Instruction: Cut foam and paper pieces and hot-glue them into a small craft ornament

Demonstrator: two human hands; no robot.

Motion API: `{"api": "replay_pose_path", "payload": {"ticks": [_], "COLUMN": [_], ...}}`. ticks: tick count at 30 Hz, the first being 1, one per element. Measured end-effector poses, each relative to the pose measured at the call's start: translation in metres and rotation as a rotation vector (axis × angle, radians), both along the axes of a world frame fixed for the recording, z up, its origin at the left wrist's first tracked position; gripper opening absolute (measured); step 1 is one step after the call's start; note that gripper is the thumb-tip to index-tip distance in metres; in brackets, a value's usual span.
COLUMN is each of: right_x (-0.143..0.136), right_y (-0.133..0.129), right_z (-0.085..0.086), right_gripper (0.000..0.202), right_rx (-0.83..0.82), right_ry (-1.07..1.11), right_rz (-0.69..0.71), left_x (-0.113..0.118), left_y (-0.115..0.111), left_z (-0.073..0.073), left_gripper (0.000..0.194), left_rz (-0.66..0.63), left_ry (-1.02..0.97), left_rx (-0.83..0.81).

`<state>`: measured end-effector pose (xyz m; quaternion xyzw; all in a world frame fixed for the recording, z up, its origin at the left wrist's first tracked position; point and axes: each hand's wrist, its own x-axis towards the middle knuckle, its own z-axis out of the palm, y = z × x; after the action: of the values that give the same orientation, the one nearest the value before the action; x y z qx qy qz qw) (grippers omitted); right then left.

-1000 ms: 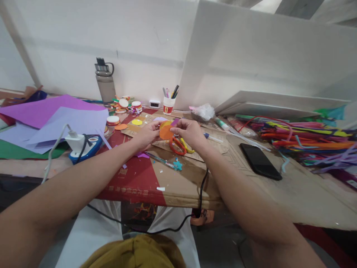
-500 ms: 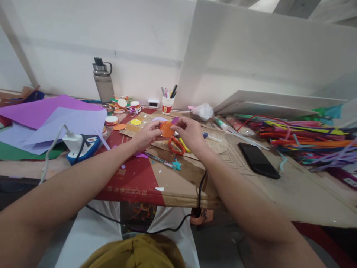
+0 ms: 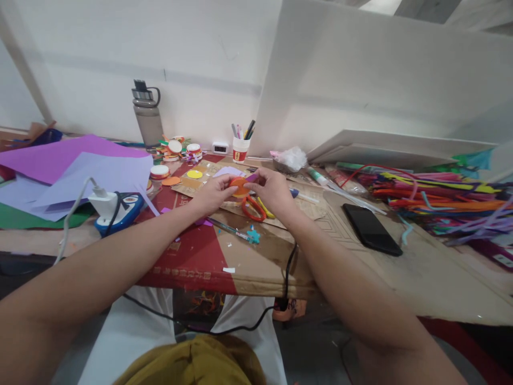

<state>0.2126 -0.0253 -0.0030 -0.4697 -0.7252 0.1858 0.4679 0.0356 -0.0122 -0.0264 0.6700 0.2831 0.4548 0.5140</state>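
Observation:
Between my two hands is a round orange disc (image 3: 239, 186), held above the cardboard. My left hand (image 3: 214, 193) grips its left edge between thumb and fingers. The fingers of my right hand (image 3: 270, 190) pinch the right side, where a small purple piece (image 3: 252, 178) shows at the fingertips. Just below lie scissors (image 3: 254, 209) with orange and yellow on their handles. A pen with a teal star (image 3: 253, 235) rests nearer to me. Behind my left hand are a yellow circle (image 3: 194, 174) and an orange circle (image 3: 171, 181).
Purple and lilac sheets (image 3: 96, 174) and a blue power strip (image 3: 134, 211) are at the left. A bottle (image 3: 148, 123) and a pen cup (image 3: 241, 150) stand at the back. On the right are a black phone (image 3: 371, 229) and pipe cleaners (image 3: 441, 203).
The orange disc is tilted differently, and the fingers of my left hand have shifted on its edge. Both hands stay in nearly the same place.

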Motion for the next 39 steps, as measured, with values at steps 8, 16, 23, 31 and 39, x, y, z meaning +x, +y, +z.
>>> {"api": "replay_pose_path", "payload": {"ticks": [8,16,23,31,39], "right_x": [-0.006,-0.009,-0.014,-0.012,-0.005], "right_y": [-0.005,-0.003,-0.007,-0.006,0.002], "right_z": [-0.005,-0.011,-0.011,-0.009,-0.006], "right_gripper": [0.024,0.010,0.014,0.009,0.008], "right_rx": [0.055,0.070,0.093,0.075,-0.022], "right_ry": [0.035,0.030,0.163,0.167,0.206], "right_rz": [-0.125,-0.026,0.042,0.020,0.043], "left_x": [-0.001,0.001,0.003,0.001,0.004], "left_y": [-0.002,-0.010,-0.009,-0.008,-0.008], "left_z": [0.001,0.006,0.005,0.005,0.004], "left_gripper": [0.027,0.029,0.028,0.029,0.038], "left_rz": [-0.040,-0.061,-0.048,-0.076,-0.118], "left_ry": [-0.068,-0.173,-0.164,-0.131,-0.166], "left_rx": [-0.067,-0.169,-0.173,-0.147,-0.276]}}
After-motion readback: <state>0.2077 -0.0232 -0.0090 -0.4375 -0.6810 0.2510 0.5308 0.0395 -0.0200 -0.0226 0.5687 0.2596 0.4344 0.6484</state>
